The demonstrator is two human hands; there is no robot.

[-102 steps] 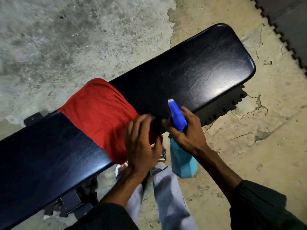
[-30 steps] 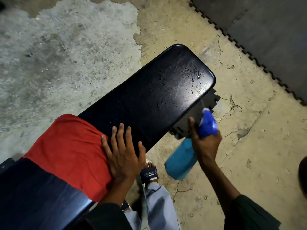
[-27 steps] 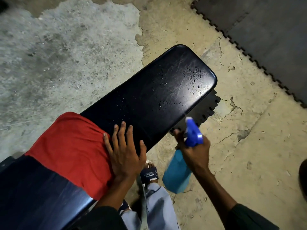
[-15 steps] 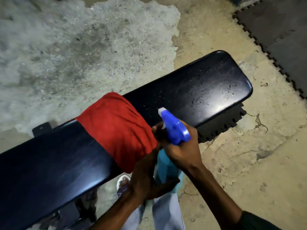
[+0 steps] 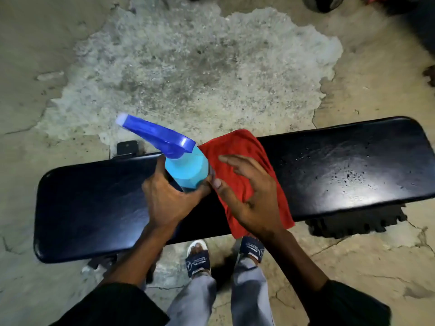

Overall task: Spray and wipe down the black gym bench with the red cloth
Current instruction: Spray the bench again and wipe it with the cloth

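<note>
**Bottle changes hands, wiping comes next**

The left hand (image 5: 168,201) is wrapped around the spray bottle (image 5: 186,170). The right hand (image 5: 249,196), fingers spread, hovers over the red cloth (image 5: 237,147) draped across the bench (image 5: 341,175). Droplets lie beyond its fingertips; judged next: grasp the cloth, wipe there.

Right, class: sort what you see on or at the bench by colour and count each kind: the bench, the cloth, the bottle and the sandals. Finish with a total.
Black: 1, the bench
Red: 1, the cloth
Blue: 1, the spray bottle, held in the left hand
Dark blue and white: 2, the sandals
Total: 5
</note>
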